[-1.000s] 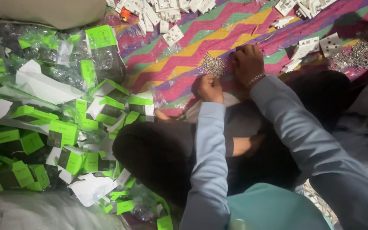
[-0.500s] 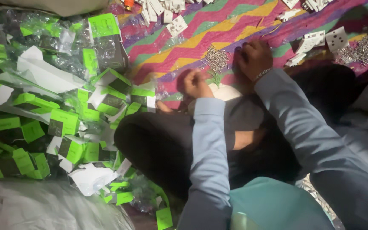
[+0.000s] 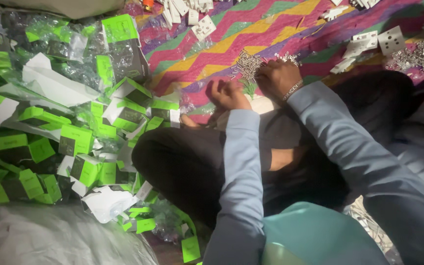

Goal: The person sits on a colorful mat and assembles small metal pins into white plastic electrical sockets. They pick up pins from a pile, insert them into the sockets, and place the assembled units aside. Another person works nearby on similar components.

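We see a zigzag-striped mat (image 3: 290, 24) in pink, yellow, green and purple spread over the floor. On it lie a heap of small metal screws (image 3: 245, 65), white switch plates (image 3: 391, 40), and a big pile of green-and-grey boxes (image 3: 74, 140) in clear wrappers.

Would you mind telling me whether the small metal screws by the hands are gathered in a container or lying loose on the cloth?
Loose. The screws lie in a scattered heap directly on the zigzag cloth, just beyond the right hand; no container surrounds them.
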